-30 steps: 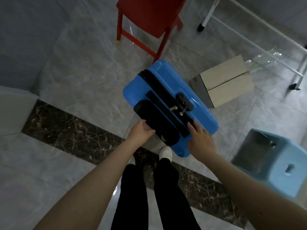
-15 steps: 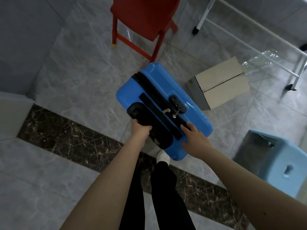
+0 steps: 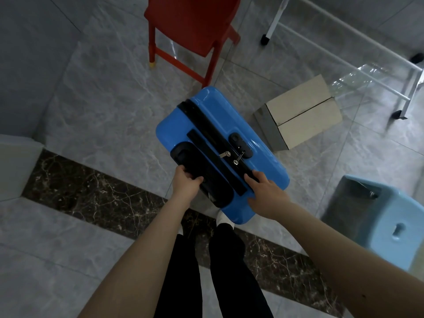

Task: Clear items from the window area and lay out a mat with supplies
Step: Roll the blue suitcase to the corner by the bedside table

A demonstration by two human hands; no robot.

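A blue hard-shell suitcase [image 3: 213, 115] stands upright on the grey floor just ahead of my feet, seen from above, with a black zip band, a lock and a black handle housing on top. My left hand [image 3: 187, 183] is closed around the near left end of the black telescopic handle [image 3: 206, 177]. My right hand [image 3: 266, 191] lies on the suitcase's near right top edge, fingers curled on the black carry handle strip.
A red plastic chair [image 3: 195, 26] stands just beyond the suitcase. A closed cardboard box [image 3: 300, 111] lies to its right. A light blue stool [image 3: 385, 216] is at my right. A white metal frame [image 3: 344, 42] crosses the far right. A wall corner is at left.
My left hand has closed around the black handle at the suitcase top. The right hand has stayed on the near right edge. The suitcase has hardly shifted on the floor.
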